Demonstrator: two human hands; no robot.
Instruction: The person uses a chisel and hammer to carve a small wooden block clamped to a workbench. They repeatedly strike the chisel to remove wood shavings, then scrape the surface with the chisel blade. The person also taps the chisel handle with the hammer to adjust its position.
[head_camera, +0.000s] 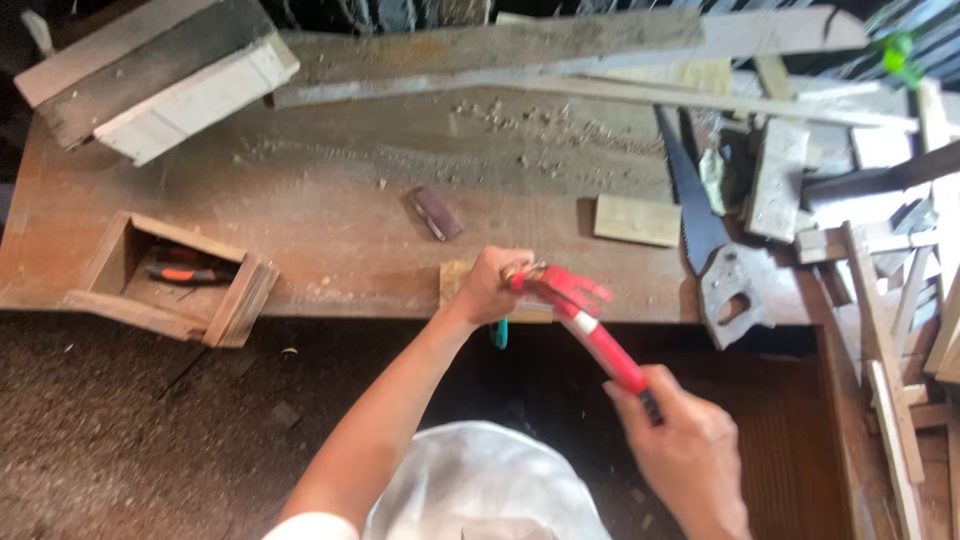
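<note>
Head view: red claw hammer (585, 310) hovering w/ head over small wood block (455, 282) at workbench (330, 220) front edge. Right hand (685, 435) clamping round handle end; left hand (490, 285) pressing closed on block. Handsaw (705, 235) lying just to right.

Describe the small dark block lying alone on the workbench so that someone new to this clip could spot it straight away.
Start at the long brown workbench and find the left hand pressing a small wooden piece at its near edge. Just beyond and left of that hand lies the dark block, flat and slanted. Unlike the pale wooden offcut to its right, it is dark purplish-brown and narrow.
</note>
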